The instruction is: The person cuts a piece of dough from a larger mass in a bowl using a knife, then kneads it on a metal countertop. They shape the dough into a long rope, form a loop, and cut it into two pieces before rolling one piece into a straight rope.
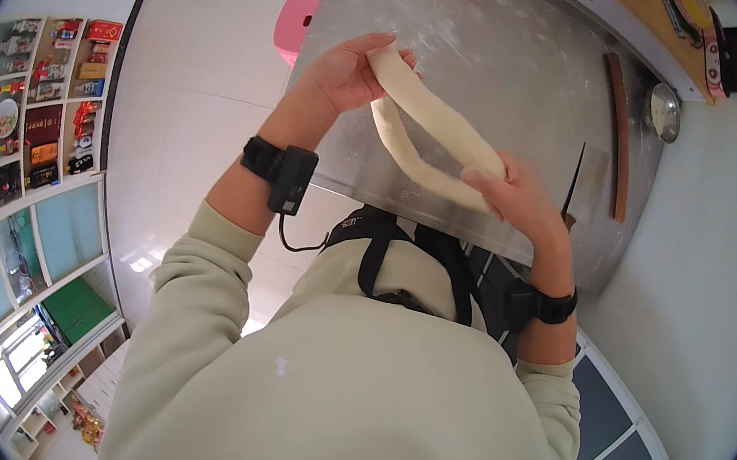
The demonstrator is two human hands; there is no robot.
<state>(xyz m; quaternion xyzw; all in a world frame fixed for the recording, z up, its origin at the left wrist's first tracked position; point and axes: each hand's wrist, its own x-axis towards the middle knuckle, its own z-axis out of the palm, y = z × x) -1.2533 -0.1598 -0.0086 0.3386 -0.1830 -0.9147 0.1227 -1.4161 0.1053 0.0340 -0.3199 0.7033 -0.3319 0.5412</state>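
A long loop of pale dough (pixel 441 118) is stretched between my two hands above a metal worktop (pixel 520 62) dusted with flour. My left hand (pixel 360 70) grips the far-left end of the loop, the thumb lying along its edge. At the near-right end, my right hand (pixel 515 189) has its thumb over the dough and its fingers beneath. Two strands run between the hands, the upper one thicker than the lower, with a gap between them. Part of the loop is hidden behind my right hand.
Right of my right hand lies a cleaver (pixel 587 181) on the worktop. Beyond it are a long wooden stick (pixel 617 136) and a metal bowl (pixel 663 113) holding pale powder, near the white wall (pixel 694 222). A pink stool (pixel 294 24) stands by the worktop's left edge.
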